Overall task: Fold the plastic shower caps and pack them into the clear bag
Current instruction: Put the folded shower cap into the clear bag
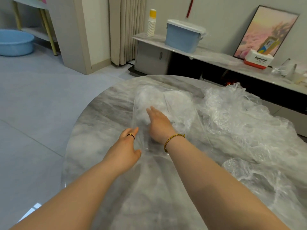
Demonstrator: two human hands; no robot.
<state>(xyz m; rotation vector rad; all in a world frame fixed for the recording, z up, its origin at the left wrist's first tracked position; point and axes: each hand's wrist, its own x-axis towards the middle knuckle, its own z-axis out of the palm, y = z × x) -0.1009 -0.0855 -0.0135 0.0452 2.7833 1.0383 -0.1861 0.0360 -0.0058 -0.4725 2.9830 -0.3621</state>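
A clear bag [179,100] lies on the round marble table [103,112], its mouth toward me, with folded white shower caps [146,100] inside. My right hand [157,123] reaches into the bag's mouth, fingers straight, touching the caps inside. My left hand [127,146] pinches the bag's left edge at the opening, holding it apart. A heap of loose crumpled shower caps [240,120] covers the table's right side, and another bunch [259,176] lies nearer me on the right.
Behind the table runs a low cabinet with a blue lidded bin [182,37], stacked paper cups [151,24], a white and red box [258,59] and a leaning picture [269,29]. A blue basin [15,42] sits on the floor at far left.
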